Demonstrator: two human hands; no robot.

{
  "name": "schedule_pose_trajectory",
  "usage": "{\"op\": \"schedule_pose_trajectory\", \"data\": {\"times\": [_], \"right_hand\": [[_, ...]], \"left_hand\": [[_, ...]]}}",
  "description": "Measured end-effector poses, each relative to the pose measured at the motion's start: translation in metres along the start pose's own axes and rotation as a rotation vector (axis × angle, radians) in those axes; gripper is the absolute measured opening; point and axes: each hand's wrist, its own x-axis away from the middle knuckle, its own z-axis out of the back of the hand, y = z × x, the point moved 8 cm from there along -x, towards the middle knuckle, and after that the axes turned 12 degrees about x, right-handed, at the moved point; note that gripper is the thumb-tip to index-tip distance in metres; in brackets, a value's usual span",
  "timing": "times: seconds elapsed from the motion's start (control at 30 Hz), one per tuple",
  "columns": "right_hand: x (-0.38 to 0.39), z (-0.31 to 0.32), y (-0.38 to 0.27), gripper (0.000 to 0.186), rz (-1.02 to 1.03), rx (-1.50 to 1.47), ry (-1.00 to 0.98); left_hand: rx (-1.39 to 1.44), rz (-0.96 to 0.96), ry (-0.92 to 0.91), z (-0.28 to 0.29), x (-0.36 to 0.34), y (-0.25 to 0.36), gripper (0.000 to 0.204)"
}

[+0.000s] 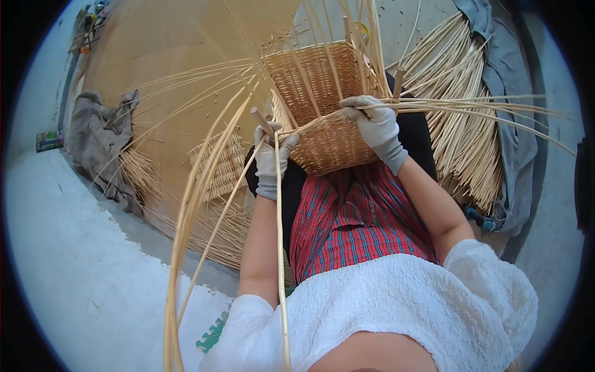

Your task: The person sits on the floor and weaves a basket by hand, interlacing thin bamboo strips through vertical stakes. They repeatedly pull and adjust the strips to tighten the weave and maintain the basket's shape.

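Observation:
A partly woven wicker basket (331, 146) rests on my lap, with long loose canes standing up and fanning out from its rim. My gloved left hand (271, 158) is closed at the basket's near left corner, around canes beside a thick corner stake (263, 121). Several long canes (192, 204) hang from there down past my left arm. At the near right part of the rim my gloved right hand (376, 127) pinches the canes (458, 106), which stretch away to the right. The fingertips partly hide the rim there.
A big bundle of canes (462, 118) lies on grey cloth (511, 99) to the right. On the left are a smaller bundle (141, 170), a crumpled grey cloth (99, 142) and a flat woven panel (220, 161). Loose canes (217, 232) and clippings litter the tan board (186, 37).

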Motion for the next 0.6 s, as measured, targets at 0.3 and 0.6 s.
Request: {"op": "schedule_pose_trajectory", "data": {"times": [0.3, 0.6], "right_hand": [[0.088, -0.012, -0.066, 0.028, 0.184, 0.012, -0.017], [-0.122, -0.068, -0.147, 0.056, 0.200, 0.450, -0.079]], "left_hand": [[0.036, -0.070, 0.134, -0.004, 0.001, -0.003, 0.048], [0.190, -0.026, 0.226, 0.001, -0.016, -0.020, 0.030]]}}
